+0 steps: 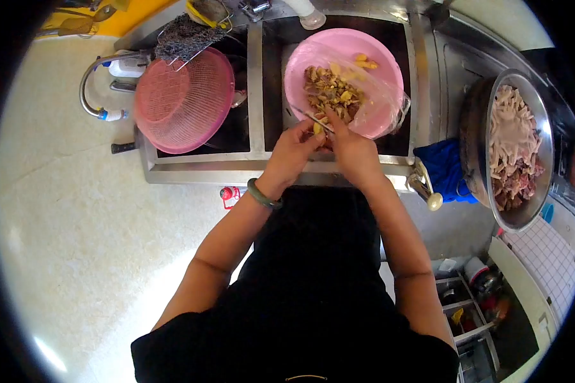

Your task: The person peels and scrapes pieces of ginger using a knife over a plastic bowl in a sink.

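Observation:
A pink basin [390,70] sits in the right-hand sink bowl, with a clear plastic bag [378,96] inside it. Many yellow-brown ginger pieces [332,90] lie in and beside the bag. At the basin's near rim, my left hand [292,156] pinches a yellow piece of ginger [317,128]. Close against it, my right hand [356,156] is closed on a thin-bladed knife [310,118], its blade pointing up and left across the ginger. The knife's handle is hidden in my fingers.
Over the left sink bowl rests a pink colander [220,112], with a dark scouring mesh [179,39] behind it. A black handle [124,147] juts out at the left. To the right stands a large metal bowl [545,185] of chicken feet and meat, beside a blue cloth [442,167].

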The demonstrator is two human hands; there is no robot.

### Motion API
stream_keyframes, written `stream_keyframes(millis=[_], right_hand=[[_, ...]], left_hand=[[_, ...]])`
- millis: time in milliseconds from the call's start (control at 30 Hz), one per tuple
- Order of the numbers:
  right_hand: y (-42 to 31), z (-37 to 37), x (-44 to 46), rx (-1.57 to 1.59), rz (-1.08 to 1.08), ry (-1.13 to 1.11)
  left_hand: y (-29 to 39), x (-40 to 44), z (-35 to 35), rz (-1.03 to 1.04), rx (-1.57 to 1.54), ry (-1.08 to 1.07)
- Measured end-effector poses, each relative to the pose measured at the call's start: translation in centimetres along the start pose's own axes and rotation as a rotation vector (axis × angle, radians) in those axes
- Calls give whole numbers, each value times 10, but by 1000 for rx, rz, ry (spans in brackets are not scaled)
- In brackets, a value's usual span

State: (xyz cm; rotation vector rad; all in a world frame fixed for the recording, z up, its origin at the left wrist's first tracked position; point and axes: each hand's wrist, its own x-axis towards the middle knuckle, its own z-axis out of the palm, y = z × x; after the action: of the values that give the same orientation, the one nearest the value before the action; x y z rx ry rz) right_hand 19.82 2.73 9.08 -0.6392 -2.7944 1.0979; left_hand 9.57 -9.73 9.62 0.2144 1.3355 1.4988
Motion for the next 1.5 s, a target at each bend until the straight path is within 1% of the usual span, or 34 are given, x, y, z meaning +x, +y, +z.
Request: stream_keyframes(millis=[33, 133, 233, 333, 433, 533, 633, 733, 833, 933, 1033, 1133, 1233, 1333, 1433, 1500], right_hand=[[-1, -1, 1, -25, 17, -22], [19, 5, 2, -5, 49, 7], [18, 9, -1, 96, 87, 71], [9, 3, -3, 183, 42, 112], [9, 2, 0, -13, 144, 21], [23, 3, 2, 105, 167, 121], [21, 4, -3, 111, -3, 153], [5, -4, -5, -29, 14, 64], [3, -1, -3, -121, -57, 120], [15, 2, -3, -276, -127, 113], [18, 0, -2, -154, -135, 194], [15, 0, -1, -170, -50, 71], [16, 9, 0, -221, -75, 43], [16, -1, 2, -240, -126, 63], [27, 10, 6, -193, -195, 225], [25, 7, 3, -150, -132, 118]], left_hand=[[1, 1, 1, 23, 44, -3], [-1, -5, 7, 18, 21, 45], [3, -2, 9, -10, 4, 46], [3, 1, 9, 38, 40, 103], [0, 2, 8, 61, 111, 69], [5, -1, 16, 3, -77, 53], [11, 0, 13, -58, -222, 100], [4, 4, 4, -69, -229, 73], [1, 3, 3, -66, -217, 78], [-1, 0, 7, -73, -155, 150], [1, 0, 9, -80, -313, 76], [0, 1, 9, -54, -337, 73], [1, 3, 5, -85, -266, 88], [0, 3, -3, -117, -277, 79], [5, 2, 0, -161, -375, 61], [-2, 3, -4, -146, -406, 52]])
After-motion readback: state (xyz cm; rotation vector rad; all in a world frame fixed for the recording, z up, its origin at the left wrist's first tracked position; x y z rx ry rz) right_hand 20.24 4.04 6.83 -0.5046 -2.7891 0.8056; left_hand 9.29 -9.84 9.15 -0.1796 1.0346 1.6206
